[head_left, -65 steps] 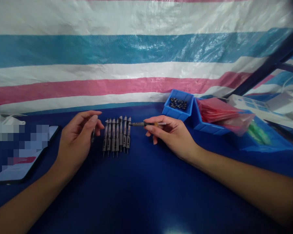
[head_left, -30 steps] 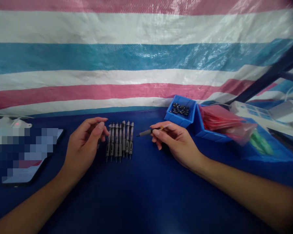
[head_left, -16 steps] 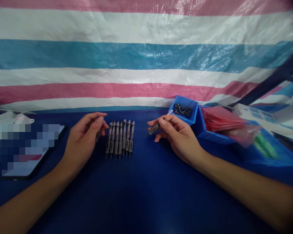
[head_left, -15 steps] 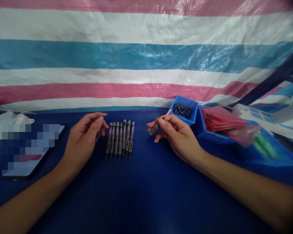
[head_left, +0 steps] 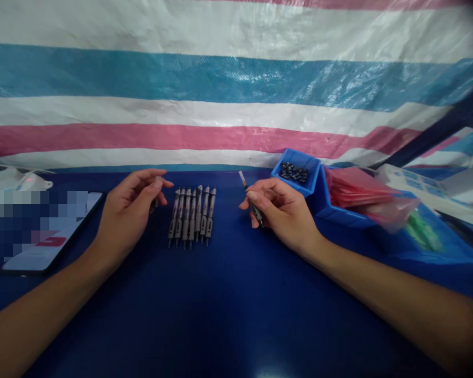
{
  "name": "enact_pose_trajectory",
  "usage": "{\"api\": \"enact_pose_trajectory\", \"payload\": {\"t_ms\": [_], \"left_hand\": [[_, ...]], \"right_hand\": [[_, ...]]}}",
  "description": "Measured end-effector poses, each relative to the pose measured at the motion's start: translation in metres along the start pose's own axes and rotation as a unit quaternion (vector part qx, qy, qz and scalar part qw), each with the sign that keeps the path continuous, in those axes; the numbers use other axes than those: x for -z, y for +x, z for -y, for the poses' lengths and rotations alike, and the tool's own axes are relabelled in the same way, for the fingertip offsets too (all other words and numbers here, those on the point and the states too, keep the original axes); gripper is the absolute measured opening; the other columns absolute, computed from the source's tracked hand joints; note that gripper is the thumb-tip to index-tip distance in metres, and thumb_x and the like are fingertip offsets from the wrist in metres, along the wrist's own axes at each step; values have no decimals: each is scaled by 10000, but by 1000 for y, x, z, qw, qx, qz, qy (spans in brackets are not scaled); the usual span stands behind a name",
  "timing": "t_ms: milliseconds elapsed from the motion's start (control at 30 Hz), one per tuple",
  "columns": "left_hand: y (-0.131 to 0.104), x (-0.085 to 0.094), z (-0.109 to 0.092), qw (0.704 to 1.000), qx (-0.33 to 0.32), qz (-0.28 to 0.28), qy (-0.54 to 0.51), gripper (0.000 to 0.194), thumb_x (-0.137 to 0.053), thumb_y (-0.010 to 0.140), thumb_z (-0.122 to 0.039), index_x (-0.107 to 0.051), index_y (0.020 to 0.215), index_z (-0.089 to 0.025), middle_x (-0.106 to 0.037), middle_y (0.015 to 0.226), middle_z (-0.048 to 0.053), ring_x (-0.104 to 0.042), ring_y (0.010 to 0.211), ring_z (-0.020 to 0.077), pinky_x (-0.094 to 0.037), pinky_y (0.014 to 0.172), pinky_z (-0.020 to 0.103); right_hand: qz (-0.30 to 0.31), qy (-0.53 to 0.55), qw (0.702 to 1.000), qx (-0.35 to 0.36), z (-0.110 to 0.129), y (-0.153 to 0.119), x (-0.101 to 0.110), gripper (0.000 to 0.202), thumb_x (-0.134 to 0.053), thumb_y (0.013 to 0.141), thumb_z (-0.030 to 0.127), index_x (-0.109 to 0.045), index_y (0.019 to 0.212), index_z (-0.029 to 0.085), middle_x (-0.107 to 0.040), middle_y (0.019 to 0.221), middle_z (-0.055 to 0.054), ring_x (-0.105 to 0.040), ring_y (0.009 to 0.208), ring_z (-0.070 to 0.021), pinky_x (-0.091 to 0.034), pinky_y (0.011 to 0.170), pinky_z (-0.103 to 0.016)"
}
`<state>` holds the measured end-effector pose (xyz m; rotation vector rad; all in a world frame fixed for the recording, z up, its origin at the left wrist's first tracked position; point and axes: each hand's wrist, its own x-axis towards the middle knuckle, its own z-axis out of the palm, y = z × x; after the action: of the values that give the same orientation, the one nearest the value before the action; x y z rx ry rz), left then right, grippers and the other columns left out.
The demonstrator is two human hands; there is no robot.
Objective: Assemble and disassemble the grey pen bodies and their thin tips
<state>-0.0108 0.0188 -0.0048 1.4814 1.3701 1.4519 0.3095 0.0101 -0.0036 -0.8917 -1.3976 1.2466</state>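
Several pens [head_left: 192, 215] with dark grips lie side by side on the blue table, tips toward me. Left of them, my left hand [head_left: 131, 209] is curled, thumb near the index finger; a small dark piece shows partly beneath its fingers, too hidden to name. Right of the row, my right hand [head_left: 281, 212] pinches a pen part [head_left: 256, 211] with a dark grip. A thin pale refill end sticks up from it, leaning to the left.
On the right, a blue bin [head_left: 295, 186] holds small black parts. Beside it are bins with red plastic bags [head_left: 355, 191] and green packets [head_left: 423, 231]. A phone [head_left: 55, 241] lies at the left, near a white device [head_left: 33, 181]. A striped sheet [head_left: 220, 79] hangs behind.
The pen part in my right hand has turned, its pale end now pointing up and left instead of up and right. The whole view has shifted slightly.
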Motion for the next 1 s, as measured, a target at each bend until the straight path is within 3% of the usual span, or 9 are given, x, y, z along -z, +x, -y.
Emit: {"api": "enact_pose_trajectory", "payload": {"t_ms": [100,233,400,500,633,767,867,1000], "left_hand": [[0,-1,0,1000,2,-7,-4,192,-799,1080,-346,-870,1258,-327,-825,1204,33,-652,792,157,-499,727,333],[0,-2,3,1000,2,-5,27,232,-758,1088,-355,-876,1288,-357,-832,1258,20,-630,796,167,-491,727,343],[3,0,12,999,17,8,35,374,-716,1048,-270,-868,1371,-383,-827,1384,9,-660,892,207,-526,797,363],[6,3,19,998,10,16,53,407,-714,1037,-263,-855,1399,-384,-818,1411,13,-682,906,223,-547,825,378],[7,6,21,995,13,24,91,405,-697,1021,-246,-857,1371,-371,-815,1286,20,-697,905,216,-580,906,389],[6,4,15,993,14,37,115,402,-658,971,-171,-868,1278,-326,-766,1414,39,-767,1112,246,-630,1072,438],[4,2,12,993,-10,53,106,409,-611,948,-130,-847,1240,-291,-724,1533,50,-759,1297,273,-616,1224,485],[3,1,10,985,-47,71,149,481,-557,905,-88,-840,1224,-311,-691,1606,20,-645,1538,303,-478,1394,537]], "right_hand": [[-2,-29,1000,3,-1,-2,0,271,-885,1045,476,-797,1096,224,-860,928,-30,-714,608,-113,-432,477,-250],[2,-46,999,-5,-2,-3,1,322,-932,1000,414,-813,1238,232,-821,1026,-34,-729,739,-128,-488,537,-258],[25,-69,997,-5,-5,-5,2,626,-984,911,347,-731,1481,292,-753,1399,-78,-700,875,-153,-654,766,-333],[35,-108,994,9,-8,-8,4,702,-939,937,322,-673,1587,347,-689,1512,-88,-701,942,-188,-692,849,-398],[57,-160,985,34,-12,-11,7,792,-882,986,298,-578,1707,414,-633,1594,-91,-727,996,-220,-716,882,-459],[68,-194,977,62,-12,-13,8,830,-887,994,275,-550,1736,428,-626,1564,-85,-729,1012,-222,-699,827,-432],[62,-246,964,84,-9,-15,8,773,-930,993,339,-602,1690,398,-693,1403,-80,-701,950,-221,-660,751,-406],[70,-362,920,135,-4,-18,6,635,-967,980,463,-714,1538,297,-727,1175,-74,-703,1023,-278,-661,925,-491]]}}
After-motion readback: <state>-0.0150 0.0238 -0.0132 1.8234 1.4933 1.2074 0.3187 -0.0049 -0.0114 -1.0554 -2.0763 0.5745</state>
